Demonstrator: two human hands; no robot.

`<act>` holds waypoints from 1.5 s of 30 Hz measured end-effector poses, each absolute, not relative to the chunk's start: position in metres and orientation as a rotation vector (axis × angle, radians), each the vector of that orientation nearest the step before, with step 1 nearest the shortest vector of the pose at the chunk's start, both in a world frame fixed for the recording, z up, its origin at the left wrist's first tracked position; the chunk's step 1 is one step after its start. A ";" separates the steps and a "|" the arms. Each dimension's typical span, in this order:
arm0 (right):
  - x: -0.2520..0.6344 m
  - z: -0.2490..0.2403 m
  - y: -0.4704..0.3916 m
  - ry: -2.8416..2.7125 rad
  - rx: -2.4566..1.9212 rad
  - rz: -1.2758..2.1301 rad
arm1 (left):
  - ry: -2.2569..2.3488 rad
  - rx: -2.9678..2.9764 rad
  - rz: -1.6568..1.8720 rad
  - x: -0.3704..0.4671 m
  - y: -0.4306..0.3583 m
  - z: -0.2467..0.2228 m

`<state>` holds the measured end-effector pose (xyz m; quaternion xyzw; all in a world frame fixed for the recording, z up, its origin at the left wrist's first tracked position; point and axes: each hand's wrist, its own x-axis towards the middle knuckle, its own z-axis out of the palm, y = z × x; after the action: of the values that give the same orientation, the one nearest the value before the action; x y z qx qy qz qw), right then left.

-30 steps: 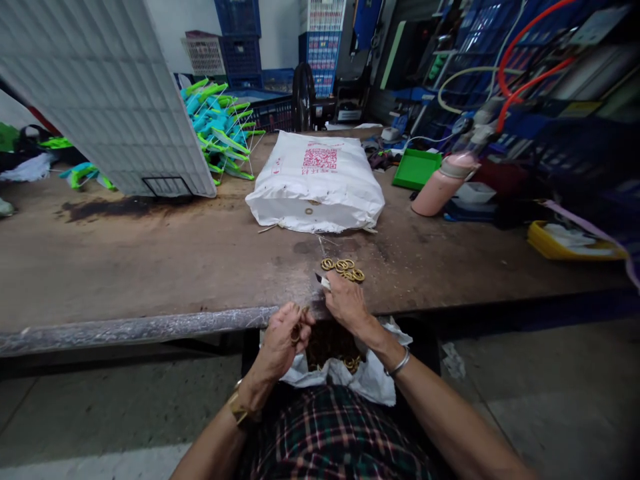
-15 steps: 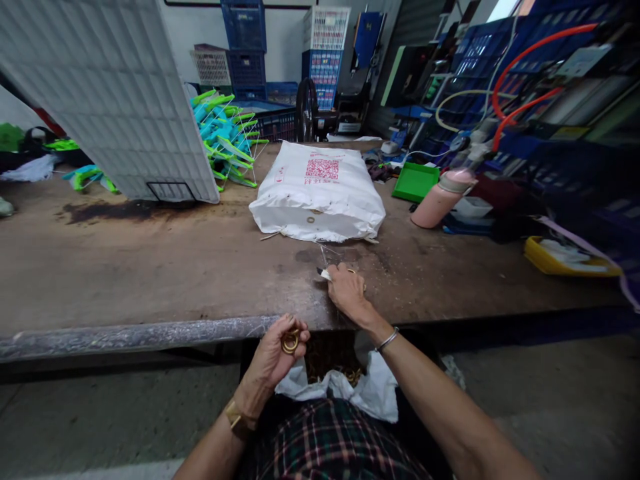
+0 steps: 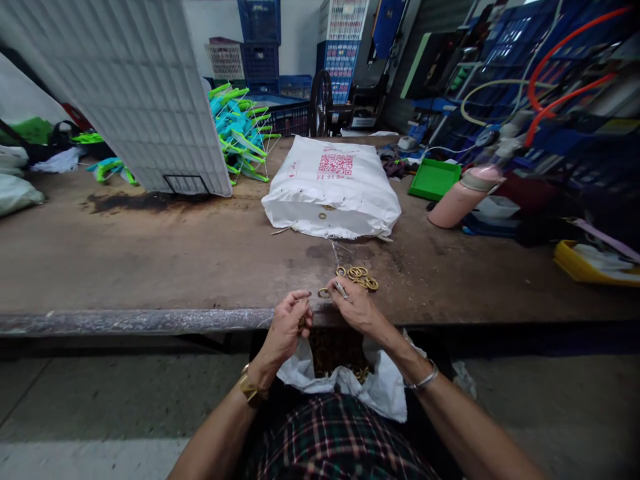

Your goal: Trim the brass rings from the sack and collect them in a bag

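The left hand (image 3: 289,325) curls around at least one smooth, brass-coloured ring (image 3: 301,323) at the table's near edge, while one lone ring (image 3: 323,293) sits between it and the right hand (image 3: 356,308), which is closed on one slim tool (image 3: 341,289), the hands apart. Beyond stands one plump, woven-looking white bag (image 3: 335,190); right of the lone ring lie at least four flat, round rings (image 3: 371,284), loosely overlapping.
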<state>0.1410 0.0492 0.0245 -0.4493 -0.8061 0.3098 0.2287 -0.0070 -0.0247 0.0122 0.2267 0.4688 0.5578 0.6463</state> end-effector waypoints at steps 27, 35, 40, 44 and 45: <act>0.120 0.016 0.029 -1.937 -1.224 1.269 | 1.096 0.696 1.164 0.000 -0.033 0.004; 0.124 0.019 0.025 -2.018 -1.291 1.098 | 1.068 0.644 1.196 0.001 -0.035 0.007; 0.129 0.016 0.018 -2.394 -1.304 0.796 | 1.123 0.748 1.235 0.001 -0.034 0.002; 0.130 0.014 0.015 -2.580 -1.331 0.664 | 1.148 0.781 1.234 0.001 -0.034 0.003; 0.130 0.015 0.015 -2.605 -1.351 0.640 | 1.158 0.789 1.233 0.001 -0.034 0.004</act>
<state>0.1297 0.0146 0.0147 -0.4488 -0.8653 0.2125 0.0691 0.0011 -0.0343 0.0036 0.3399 0.4986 0.5308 0.5951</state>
